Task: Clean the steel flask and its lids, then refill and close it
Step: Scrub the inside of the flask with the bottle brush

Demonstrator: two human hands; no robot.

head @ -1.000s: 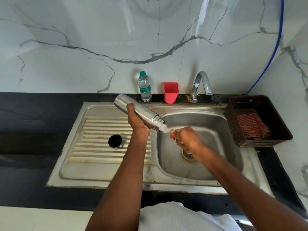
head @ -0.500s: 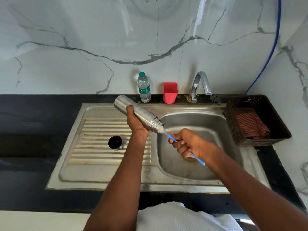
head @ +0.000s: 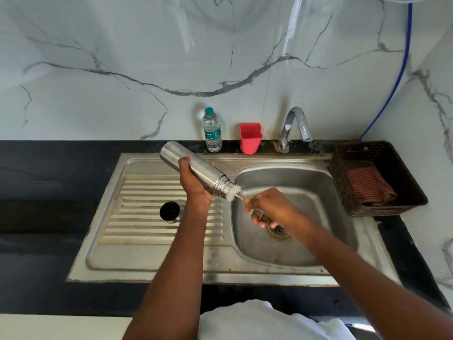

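Steel cylindrical flask (head: 196,169), tilted over the sink (head: 282,263), gripped by left hand (head: 195,185); right hand (head: 273,208) pinches white-bristled bottle brush (head: 234,192) at its mouth.

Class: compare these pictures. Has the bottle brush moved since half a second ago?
Yes. The bottle brush has been pulled out of the steel flask: white bristles now show at its mouth, whereas before only the blue handle showed, over the sink.

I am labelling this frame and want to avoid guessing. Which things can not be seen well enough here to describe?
All in the head view:
- Inside of the steel flask: hidden by its own wall and the white bristles of the brush at the mouth.
- Brush handle: mostly covered by the right hand.
- Flask middle: wrapped by the left hand.
- Label text on the plastic bottle: too small.
- Contents of the red cup: hidden by its wall.
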